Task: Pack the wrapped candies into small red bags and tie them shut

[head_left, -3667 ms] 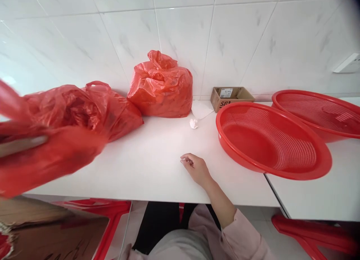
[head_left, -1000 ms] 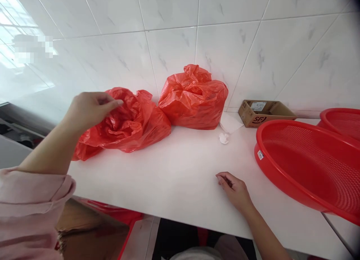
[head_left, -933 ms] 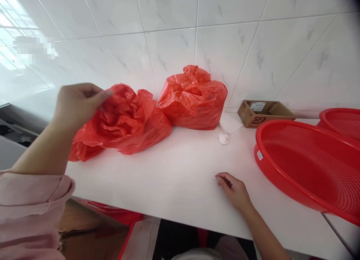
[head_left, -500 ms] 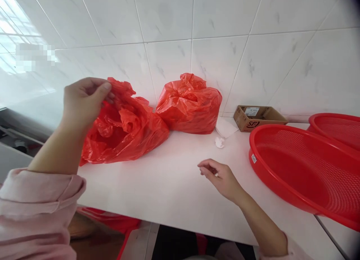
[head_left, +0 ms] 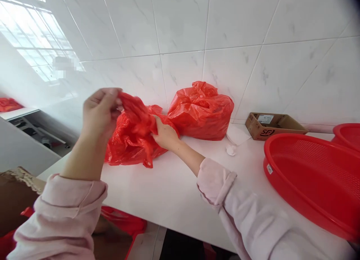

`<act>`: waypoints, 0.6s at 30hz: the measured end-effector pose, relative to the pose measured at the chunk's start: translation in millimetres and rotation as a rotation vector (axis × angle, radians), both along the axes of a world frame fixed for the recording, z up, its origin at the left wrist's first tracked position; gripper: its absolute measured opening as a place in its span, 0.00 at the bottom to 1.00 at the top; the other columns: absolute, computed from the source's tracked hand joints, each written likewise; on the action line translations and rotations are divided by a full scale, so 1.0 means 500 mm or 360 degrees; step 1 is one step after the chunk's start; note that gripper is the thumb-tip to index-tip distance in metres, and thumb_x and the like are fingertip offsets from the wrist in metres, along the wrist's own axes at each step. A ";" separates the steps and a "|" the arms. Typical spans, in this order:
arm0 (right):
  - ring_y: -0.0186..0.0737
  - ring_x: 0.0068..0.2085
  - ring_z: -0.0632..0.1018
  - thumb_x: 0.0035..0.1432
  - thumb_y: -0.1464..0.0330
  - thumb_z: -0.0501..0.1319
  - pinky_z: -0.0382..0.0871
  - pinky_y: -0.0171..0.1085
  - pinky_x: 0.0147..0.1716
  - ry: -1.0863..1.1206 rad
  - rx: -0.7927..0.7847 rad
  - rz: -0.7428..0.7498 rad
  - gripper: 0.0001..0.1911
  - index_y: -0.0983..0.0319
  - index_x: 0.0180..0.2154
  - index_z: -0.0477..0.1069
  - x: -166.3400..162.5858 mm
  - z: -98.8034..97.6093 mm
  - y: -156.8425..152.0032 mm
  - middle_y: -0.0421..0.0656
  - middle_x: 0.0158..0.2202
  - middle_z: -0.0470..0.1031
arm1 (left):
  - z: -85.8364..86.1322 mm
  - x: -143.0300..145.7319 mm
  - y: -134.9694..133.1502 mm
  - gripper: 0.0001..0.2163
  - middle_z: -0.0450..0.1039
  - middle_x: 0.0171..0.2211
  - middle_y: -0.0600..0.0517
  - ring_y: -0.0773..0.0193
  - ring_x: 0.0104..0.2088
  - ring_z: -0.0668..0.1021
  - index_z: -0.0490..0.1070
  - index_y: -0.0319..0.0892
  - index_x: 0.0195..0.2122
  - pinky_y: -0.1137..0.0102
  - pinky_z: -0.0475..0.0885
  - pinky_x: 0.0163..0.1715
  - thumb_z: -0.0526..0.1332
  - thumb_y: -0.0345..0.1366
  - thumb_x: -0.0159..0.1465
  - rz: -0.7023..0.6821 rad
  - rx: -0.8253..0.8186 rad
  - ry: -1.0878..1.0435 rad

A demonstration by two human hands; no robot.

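A red plastic bag [head_left: 126, 151] sits on the left part of the white table, its top gathered and pulled upward. My left hand [head_left: 102, 108] pinches the bag's upper edge and holds it raised to the left. Around the bunched plastic just right of it, my right hand [head_left: 165, 134] is closed, its fingertips hidden by the folds. Whatever lies inside this bag is hidden. Right behind it, against the tiled wall, stands a second full red plastic bag [head_left: 201, 114] with a crumpled top; neither hand touches that one.
A small open cardboard box [head_left: 275, 127] stands by the wall. Large red plastic baskets [head_left: 303, 177] fill the right side. Crumpled white paper [head_left: 231, 150] lies on the white table [head_left: 168, 189]. Below at left is a larger carton [head_left: 17, 200] with red plastic.
My right hand has moved from over the table leftward onto the bag and taken hold of its plastic. My left hand keeps its hold. The view has shifted left.
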State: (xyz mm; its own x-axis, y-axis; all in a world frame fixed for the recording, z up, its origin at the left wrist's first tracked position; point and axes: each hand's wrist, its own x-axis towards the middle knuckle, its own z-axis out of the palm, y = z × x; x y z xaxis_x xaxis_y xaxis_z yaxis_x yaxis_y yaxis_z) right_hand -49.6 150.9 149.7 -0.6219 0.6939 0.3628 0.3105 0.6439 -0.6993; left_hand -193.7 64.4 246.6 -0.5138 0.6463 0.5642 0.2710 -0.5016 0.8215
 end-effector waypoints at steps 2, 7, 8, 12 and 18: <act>0.50 0.47 0.77 0.59 0.67 0.58 0.72 0.48 0.48 0.0077 -0.0036 -0.0069 0.28 0.59 0.60 0.58 0.003 -0.016 0.021 0.46 0.45 0.76 | 0.002 -0.028 0.000 0.05 0.63 0.21 0.58 0.77 0.19 0.66 0.74 0.40 0.34 0.79 0.53 0.14 0.59 0.32 0.66 0.0133 0.0177 -0.0122; 0.48 0.54 0.74 0.60 0.67 0.56 0.71 0.45 0.50 0.0245 0.0003 -0.0286 0.33 0.60 0.65 0.48 0.025 -0.006 0.034 0.49 0.55 0.70 | -0.013 -0.053 -0.022 0.02 0.70 0.20 0.54 0.72 0.20 0.72 0.76 0.33 0.32 0.77 0.62 0.17 0.65 0.28 0.60 0.0121 0.0103 -0.0044; 0.48 0.56 0.71 0.61 0.66 0.56 0.70 0.45 0.51 0.0305 0.0119 -0.0337 0.36 0.61 0.66 0.45 0.021 0.001 0.022 0.50 0.57 0.68 | -0.011 -0.050 -0.027 0.02 0.70 0.19 0.54 0.71 0.19 0.72 0.76 0.34 0.31 0.76 0.62 0.17 0.64 0.26 0.60 0.0132 0.0184 -0.0046; 0.50 0.64 0.59 0.63 0.63 0.57 0.67 0.45 0.55 0.0117 0.0715 -0.0090 0.33 0.57 0.66 0.49 -0.036 0.017 -0.041 0.49 0.67 0.51 | 0.025 -0.013 -0.048 0.13 0.63 0.16 0.56 0.71 0.17 0.68 0.70 0.36 0.26 0.74 0.58 0.16 0.52 0.22 0.65 0.0099 0.0806 -0.0156; 0.45 0.50 0.74 0.63 0.67 0.61 0.70 0.49 0.50 -0.0730 0.0530 0.0286 0.13 0.64 0.49 0.71 -0.124 -0.035 -0.041 0.48 0.51 0.72 | 0.054 0.107 -0.080 0.25 0.55 0.17 0.56 0.73 0.18 0.65 0.67 0.38 0.24 0.75 0.58 0.19 0.35 0.27 0.72 -0.0360 0.1028 -0.0271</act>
State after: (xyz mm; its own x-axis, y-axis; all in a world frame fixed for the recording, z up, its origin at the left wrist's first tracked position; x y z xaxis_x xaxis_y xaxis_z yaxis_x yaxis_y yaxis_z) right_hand -111.3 130.3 132.3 -0.8639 0.4580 0.2094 0.3989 0.8761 -0.2708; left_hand -140.3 24.2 273.4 -0.5215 0.3105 0.7948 -0.0034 -0.9322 0.3619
